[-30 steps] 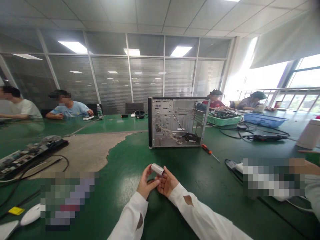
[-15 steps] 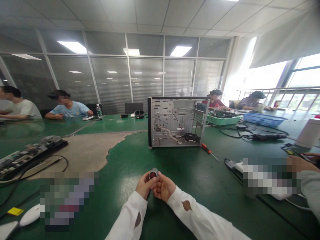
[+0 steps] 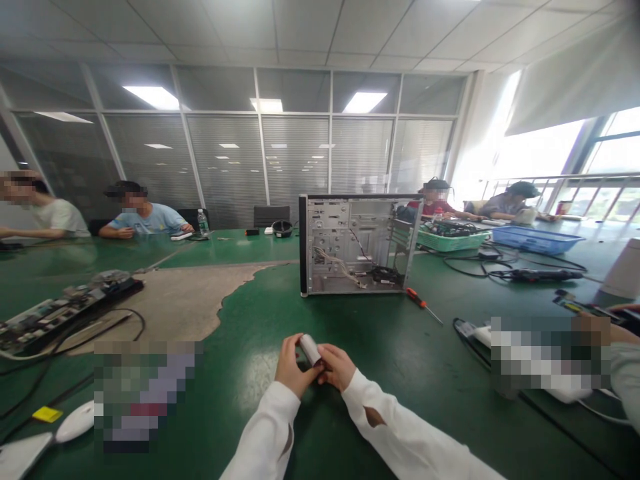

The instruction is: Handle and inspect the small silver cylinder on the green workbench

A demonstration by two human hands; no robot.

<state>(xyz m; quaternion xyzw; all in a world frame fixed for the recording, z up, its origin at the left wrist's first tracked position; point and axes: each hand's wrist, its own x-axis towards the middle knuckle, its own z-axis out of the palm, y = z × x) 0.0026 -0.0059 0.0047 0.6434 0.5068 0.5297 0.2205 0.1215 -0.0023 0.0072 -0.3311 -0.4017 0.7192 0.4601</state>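
A small grey cylinder [image 3: 310, 349] is held between my two hands above the green table [image 3: 350, 427]. The fingers and thumb of my left hand [image 3: 294, 367] wrap round its left side and lower end. My right hand [image 3: 338, 367] has its fingertips closed on the lower right end of the cylinder. Beyond my hands stands an open computer case [image 3: 360, 243], with cables lying inside it. An orange and black screwdriver [image 3: 416, 297] lies beside the right corner of the case.
A circuit board assembly [image 3: 75, 308] and cables lie at the left. At the right are a green basket [image 3: 453, 240], a blue basket [image 3: 537, 240], a white power strip [image 3: 555, 387] and a person's hand [image 3: 595, 333]. Other people sit along the far side.
The cylinder has turned: its open end faced me before, and now its grey side shows. My right hand has rolled over, its fingers now closed at the lower end. The view has shifted slightly.
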